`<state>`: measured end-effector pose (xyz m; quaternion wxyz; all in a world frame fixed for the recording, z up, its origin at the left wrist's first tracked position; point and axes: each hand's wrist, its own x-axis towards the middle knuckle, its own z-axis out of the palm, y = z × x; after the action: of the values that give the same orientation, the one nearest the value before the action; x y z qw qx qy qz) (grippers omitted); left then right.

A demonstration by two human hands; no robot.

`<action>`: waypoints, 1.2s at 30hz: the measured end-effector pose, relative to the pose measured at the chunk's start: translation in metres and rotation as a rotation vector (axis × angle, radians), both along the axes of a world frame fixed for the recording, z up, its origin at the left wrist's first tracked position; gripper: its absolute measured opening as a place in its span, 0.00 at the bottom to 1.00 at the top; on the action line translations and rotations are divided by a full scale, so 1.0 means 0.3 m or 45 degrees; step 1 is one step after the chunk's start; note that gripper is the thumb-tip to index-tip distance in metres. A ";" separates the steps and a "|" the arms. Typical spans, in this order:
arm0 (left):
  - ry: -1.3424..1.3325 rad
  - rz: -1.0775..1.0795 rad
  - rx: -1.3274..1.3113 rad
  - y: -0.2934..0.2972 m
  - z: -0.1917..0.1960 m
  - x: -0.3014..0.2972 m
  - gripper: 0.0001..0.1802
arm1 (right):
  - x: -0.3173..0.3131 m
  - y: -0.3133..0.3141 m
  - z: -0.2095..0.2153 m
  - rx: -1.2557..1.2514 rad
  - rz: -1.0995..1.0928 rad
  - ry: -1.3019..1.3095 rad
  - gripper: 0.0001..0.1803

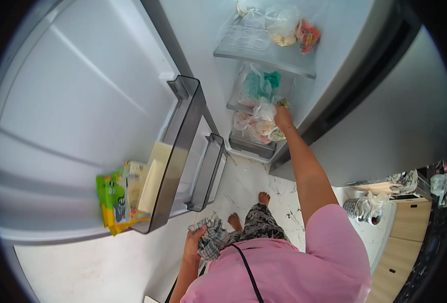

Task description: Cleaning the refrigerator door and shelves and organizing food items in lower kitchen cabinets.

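My left hand (193, 244) is closed around a crumpled checked cloth (212, 237), held low beside my body. My right arm stretches into the open refrigerator. There my right hand (283, 119) is closed at a whitish plastic bag (265, 111), its fingertips partly hidden among the bags. More clear bags (251, 123) with pale and pinkish contents lie in the bottom drawer below it. Just above, a teal plastic bag (259, 83) rests on the lower shelf.
The refrigerator door (82, 101) stands open on my left. Its upper bin (175, 146) holds green-yellow packets (113, 202) and a pale box (154, 177). Bagged food (282, 25) sits on the upper glass shelf (264, 58). A patterned bucket (357, 208) stands near wooden cabinets (407, 227) at the right.
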<state>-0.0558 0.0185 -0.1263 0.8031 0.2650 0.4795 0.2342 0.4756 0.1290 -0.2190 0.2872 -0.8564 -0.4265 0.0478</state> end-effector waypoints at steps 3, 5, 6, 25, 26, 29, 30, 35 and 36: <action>-0.004 0.154 -0.062 -0.015 0.015 0.035 0.12 | 0.072 0.081 -0.028 -0.038 -0.085 -0.050 0.14; -0.008 0.237 -0.095 -0.015 0.024 0.073 0.11 | 0.124 0.133 -0.038 -0.060 -0.121 -0.077 0.13; 0.001 0.258 -0.103 -0.012 0.026 0.090 0.11 | 0.156 0.161 -0.042 -0.012 -0.116 -0.163 0.13; -0.005 0.289 -0.182 0.108 0.010 0.301 0.12 | -0.018 0.199 -0.101 0.082 -0.357 -0.384 0.38; 0.001 0.290 -0.179 0.113 0.013 0.298 0.12 | -0.030 0.201 -0.122 0.006 -0.218 -0.426 0.36; 0.014 0.271 -0.173 0.123 0.018 0.295 0.13 | 0.090 0.237 -0.222 -0.125 -0.320 -0.448 0.34; 0.021 0.279 -0.160 0.123 0.015 0.296 0.13 | 0.158 0.270 -0.255 -0.181 -0.550 -0.430 0.33; 0.040 0.231 -0.114 0.122 0.008 0.291 0.13 | 0.216 0.345 -0.096 -0.433 -0.592 -0.080 0.35; 0.030 0.187 -0.106 0.129 0.003 0.300 0.13 | 0.188 0.339 -0.049 -0.374 -0.626 -0.071 0.35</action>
<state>0.0343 0.0573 -0.1254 0.7884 0.1982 0.5163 0.2694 0.5320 0.2306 -0.2337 0.1512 -0.9675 -0.2023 0.0143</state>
